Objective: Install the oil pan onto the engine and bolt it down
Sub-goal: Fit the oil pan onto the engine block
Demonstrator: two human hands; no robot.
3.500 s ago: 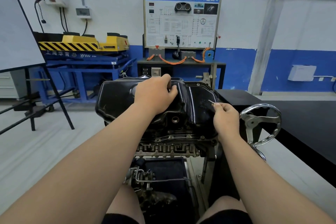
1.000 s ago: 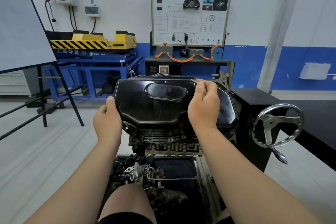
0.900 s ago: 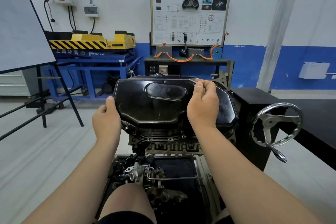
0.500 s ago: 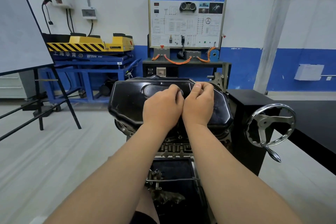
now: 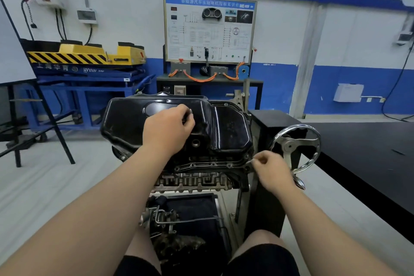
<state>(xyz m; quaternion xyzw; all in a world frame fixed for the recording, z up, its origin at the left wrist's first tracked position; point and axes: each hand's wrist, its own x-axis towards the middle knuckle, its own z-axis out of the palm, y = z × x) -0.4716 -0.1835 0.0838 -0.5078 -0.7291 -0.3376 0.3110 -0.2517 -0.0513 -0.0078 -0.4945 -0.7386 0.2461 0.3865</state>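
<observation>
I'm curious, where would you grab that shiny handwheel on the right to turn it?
Probably by the small knob jutting from the lower rim of the handwheel, reached from the near side: it points toward the viewer, while the rim itself is thin and smooth.

The left hand [image 5: 168, 132], curled round a metal bit [image 5: 190, 111], rests on the oil pan [image 5: 228, 127] while the right hand [image 5: 272, 169] pinches a bolt [image 5: 249, 162] at its flange.

The handwheel [image 5: 290, 144] crowds the oil pan's [image 5: 228, 127] right side; its left side stands open.
</observation>
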